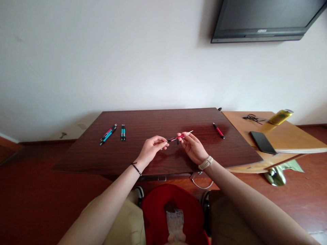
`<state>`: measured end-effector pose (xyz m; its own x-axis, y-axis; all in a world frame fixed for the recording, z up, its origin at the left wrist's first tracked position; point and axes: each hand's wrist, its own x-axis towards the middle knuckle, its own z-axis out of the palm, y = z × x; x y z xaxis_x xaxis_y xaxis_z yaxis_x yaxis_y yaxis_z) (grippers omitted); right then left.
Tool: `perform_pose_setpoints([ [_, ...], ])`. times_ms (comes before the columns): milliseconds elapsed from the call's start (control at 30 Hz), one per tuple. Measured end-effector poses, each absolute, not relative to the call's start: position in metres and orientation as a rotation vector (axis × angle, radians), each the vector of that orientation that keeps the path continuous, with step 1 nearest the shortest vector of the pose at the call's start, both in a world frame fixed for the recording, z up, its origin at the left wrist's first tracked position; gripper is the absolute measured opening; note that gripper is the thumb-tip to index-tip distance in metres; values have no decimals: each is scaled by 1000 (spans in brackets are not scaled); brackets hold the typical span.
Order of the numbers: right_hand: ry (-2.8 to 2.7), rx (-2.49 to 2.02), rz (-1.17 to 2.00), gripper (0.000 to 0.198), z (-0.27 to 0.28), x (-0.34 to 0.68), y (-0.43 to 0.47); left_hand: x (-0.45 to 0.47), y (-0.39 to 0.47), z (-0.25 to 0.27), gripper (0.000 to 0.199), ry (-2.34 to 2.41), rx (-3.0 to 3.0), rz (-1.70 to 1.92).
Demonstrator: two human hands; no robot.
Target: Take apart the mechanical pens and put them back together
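Over the middle of the dark wooden table, a pink and black pen (180, 136) is held between my two hands, slightly tilted. My left hand (153, 145) pinches its black end. My right hand (191, 144) has its fingers closed round the pink barrel. A thin white stick (189, 132), looking like a pen refill, shows beyond the right fingers. Just below the barrel is a small dark piece; whether it is held or lies on the table I cannot tell. Another pink pen (218, 130) lies to the right. Two blue and black pens (123, 132) lie side by side at left.
Further left is a small pile of blue and pink pens (108, 134). On the lighter table to the right are a black phone (262, 142), a cable (252, 118) and a yellow can (281, 117). A television (263, 20) hangs on the wall. Below me is a red stool (153, 207).
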<state>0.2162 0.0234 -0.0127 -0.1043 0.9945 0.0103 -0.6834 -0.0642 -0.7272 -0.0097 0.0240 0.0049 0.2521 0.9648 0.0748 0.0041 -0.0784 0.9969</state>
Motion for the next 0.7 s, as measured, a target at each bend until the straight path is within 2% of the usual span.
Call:
perform_pose_setpoints([
  [233, -694, -597, 1597, 24, -14, 215, 23, -9, 23, 6, 32, 996, 1358, 1061],
  [500, -751, -602, 1650, 13, -13, 216, 20, -11, 23, 6, 33, 877, 1284, 1072],
  [700, -744, -543, 1727, 14, -12, 216, 19, -8, 23, 5, 31, 805, 1275, 1066],
])
